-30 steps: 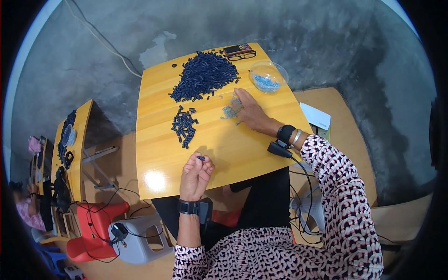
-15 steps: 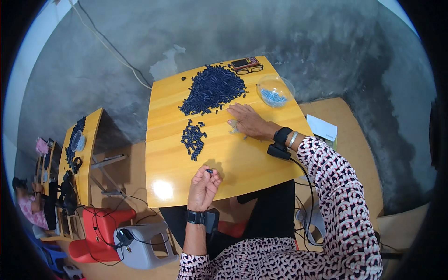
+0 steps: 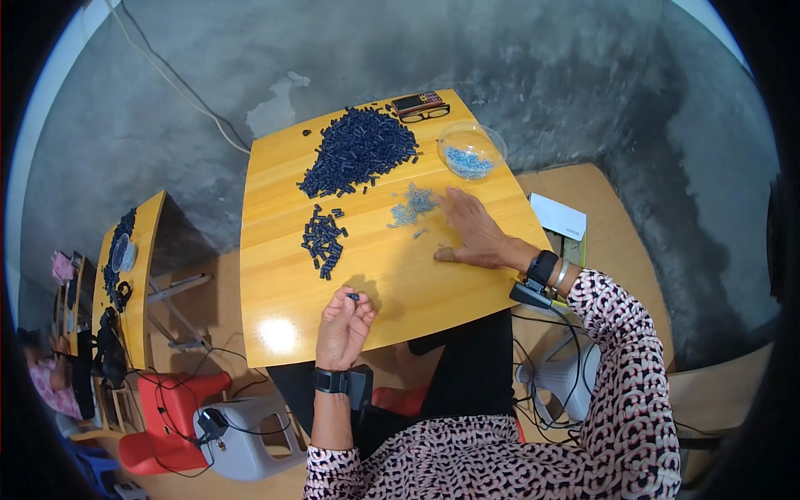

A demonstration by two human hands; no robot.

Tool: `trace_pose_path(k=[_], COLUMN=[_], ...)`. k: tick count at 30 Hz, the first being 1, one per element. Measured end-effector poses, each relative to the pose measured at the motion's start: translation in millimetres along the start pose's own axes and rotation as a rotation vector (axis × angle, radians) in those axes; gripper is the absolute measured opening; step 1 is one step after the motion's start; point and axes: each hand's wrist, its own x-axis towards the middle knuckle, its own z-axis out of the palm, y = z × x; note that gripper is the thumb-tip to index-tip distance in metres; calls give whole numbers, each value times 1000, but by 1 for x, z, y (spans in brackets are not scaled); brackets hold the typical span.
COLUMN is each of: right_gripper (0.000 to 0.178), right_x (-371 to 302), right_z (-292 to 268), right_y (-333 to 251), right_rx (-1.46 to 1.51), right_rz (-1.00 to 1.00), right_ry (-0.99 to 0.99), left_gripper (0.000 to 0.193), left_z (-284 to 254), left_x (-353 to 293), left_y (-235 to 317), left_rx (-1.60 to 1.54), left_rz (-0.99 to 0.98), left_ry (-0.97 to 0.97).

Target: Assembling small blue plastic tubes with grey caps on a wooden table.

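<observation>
My left hand (image 3: pixel 342 333) is closed at the table's near edge, pinching a small dark plastic cylinder (image 3: pixel 353 297) between thumb and fingertips. My right hand (image 3: pixel 473 233) hovers over or rests on the table with fingers spread and nothing in it. Right beside its fingertips lies a loose scatter of tiny grey metal-looking pieces (image 3: pixel 413 207), too small to name. A little group of dark cylinders (image 3: pixel 322 242) lies ahead of my left hand. Farther back rises a large heap of the same cylinders (image 3: pixel 358 148).
A clear plastic bowl (image 3: pixel 472 152) with small bluish pieces stands at the table's right. Eyeglasses (image 3: pixel 425 113) and a keypad phone (image 3: pixel 417 102) lie at the far edge. Cables and a grey stool (image 3: pixel 250 437) are below; another person sits at a table (image 3: pixel 150 275) far left.
My right hand has moved right and toward me, its fingers spreading and uncovering the tiny grey pieces. My left hand keeps its pinch on the cylinder. The whole view has shifted slightly.
</observation>
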Motion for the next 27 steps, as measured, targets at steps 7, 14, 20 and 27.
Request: trace_pose_path(k=[7,14,20,27], right_gripper=[88,87,80,57], right_x=[29,65,77,80], right_z=[16,33,34,39], right_y=[1,3,-9,-13], right_rx=[-135,-81,-65,-58], right_rz=[2,-134,-140,-139], right_ry=[17,92,45,14], left_gripper=[12,15,15,15], left_z=[3,7,9,9], left_x=[-1,-2,-2,-2], left_y=[1,1,3,3], left_rx=[3,24,22,23], left_rz=[-6,-12,-15,-16], left_ry=[-4,23,11,17])
